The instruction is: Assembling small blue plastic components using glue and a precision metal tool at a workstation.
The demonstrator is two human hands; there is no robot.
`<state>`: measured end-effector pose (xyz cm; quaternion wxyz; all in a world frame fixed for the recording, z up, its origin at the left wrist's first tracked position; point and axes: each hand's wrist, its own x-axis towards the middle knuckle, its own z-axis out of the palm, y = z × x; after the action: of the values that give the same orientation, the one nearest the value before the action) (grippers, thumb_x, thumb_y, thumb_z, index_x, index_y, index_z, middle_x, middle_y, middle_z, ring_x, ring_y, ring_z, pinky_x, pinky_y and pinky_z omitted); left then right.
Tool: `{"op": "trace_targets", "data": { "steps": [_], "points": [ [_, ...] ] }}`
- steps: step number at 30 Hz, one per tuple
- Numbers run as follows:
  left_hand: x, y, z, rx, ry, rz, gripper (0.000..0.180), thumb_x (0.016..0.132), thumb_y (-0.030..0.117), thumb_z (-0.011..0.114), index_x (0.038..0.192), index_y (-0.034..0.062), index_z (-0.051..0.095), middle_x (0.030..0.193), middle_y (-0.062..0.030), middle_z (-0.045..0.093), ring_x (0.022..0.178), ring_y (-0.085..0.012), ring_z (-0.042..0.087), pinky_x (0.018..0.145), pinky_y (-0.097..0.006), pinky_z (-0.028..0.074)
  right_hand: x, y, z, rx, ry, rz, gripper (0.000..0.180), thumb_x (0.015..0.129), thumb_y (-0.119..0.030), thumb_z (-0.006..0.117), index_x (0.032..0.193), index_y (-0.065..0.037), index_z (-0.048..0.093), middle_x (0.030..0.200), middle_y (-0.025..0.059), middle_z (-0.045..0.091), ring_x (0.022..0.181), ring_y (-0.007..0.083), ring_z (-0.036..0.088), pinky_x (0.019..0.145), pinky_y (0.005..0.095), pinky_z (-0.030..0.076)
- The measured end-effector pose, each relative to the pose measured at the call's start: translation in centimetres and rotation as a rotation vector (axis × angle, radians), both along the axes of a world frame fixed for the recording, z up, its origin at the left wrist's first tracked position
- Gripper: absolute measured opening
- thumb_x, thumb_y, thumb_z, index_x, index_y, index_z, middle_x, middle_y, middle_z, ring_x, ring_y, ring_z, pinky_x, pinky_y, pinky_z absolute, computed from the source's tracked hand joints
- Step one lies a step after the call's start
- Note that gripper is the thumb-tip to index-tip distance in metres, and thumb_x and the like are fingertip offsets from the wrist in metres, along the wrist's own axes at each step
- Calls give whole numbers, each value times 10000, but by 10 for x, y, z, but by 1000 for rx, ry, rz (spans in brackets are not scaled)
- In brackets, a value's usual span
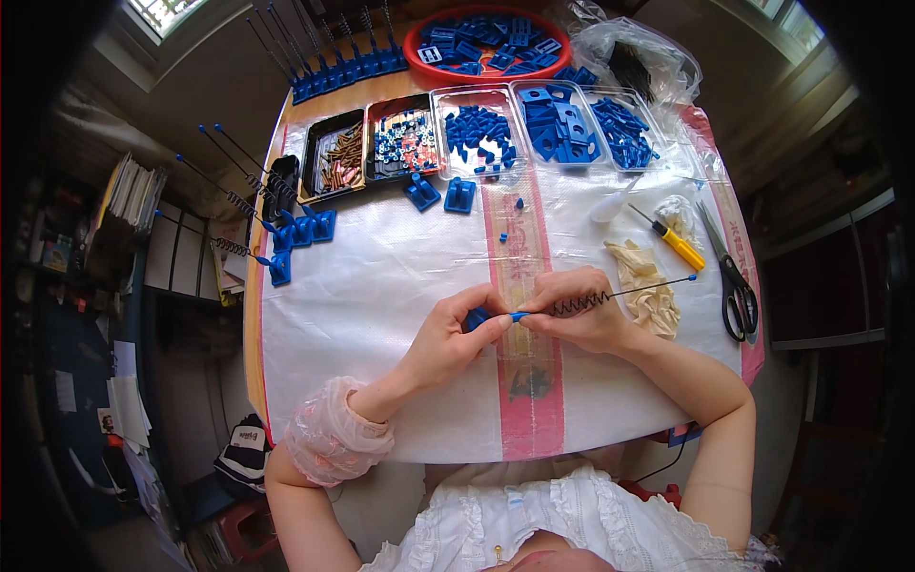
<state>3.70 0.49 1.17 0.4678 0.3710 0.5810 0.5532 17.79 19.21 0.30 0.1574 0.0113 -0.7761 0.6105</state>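
Observation:
Above the middle of the table my two hands meet at their fingertips. My left hand [456, 329] is closed around a blue plastic block [476, 318], mostly hidden by the fingers. My right hand [579, 310] pinches the blue end piece [519, 316] of a black spring rod [583, 303]. The rod's coil lies over that hand, and its thin straight end points right to a blue tip [693, 277]. Between the thumbs the end piece reaches toward the block; whether they are joined is hidden. Two similar blue blocks [459, 195] sit beyond my hands.
Trays of screws [343, 157], small nuts [402, 143] and blue parts [558, 129] line the back, before a red basin [413, 59]. Blue pieces with spring rods [295, 232] stand at left. A yellow screwdriver [679, 246], black scissors [732, 286] and beige gloves [648, 296] lie right.

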Motion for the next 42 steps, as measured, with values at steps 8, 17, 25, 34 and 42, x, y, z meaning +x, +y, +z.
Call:
{"op": "trace_targets", "data": {
  "steps": [8,17,25,34,42],
  "points": [
    [1,0,0,-5,9,8,138,973,197,646,938,64,626,714,60,531,582,-20,469,517,-211,369,1,0,-3,-9,-5,-4,71,800,-25,796,840,2,745,657,19,607,583,73,503,530,262,367],
    [2,0,-2,16,5,15,117,971,176,644,941,65,624,718,64,523,586,-16,460,518,-209,363,1,1,-3,14,-10,-7,76,792,-28,798,847,-3,751,654,17,608,584,72,502,532,264,369],
    [2,0,-2,5,7,17,118,968,176,646,941,64,620,723,62,526,590,-16,461,521,-209,364,1,1,-3,8,-12,-4,78,793,-29,798,844,2,747,655,21,609,588,71,503,534,263,373],
    [1,1,5,-48,-5,-15,138,987,201,626,966,65,617,783,38,559,698,-25,524,555,-204,425,1,2,-3,-8,-41,-13,83,803,-38,800,840,11,743,677,20,635,615,56,527,546,253,389],
    [-1,0,-1,-20,-54,-27,173,1001,242,602,984,71,616,790,39,567,680,-31,531,565,-202,455,1,2,-1,15,-33,-2,80,801,-28,800,850,9,748,683,27,640,610,65,534,543,253,391]
  ]
}}
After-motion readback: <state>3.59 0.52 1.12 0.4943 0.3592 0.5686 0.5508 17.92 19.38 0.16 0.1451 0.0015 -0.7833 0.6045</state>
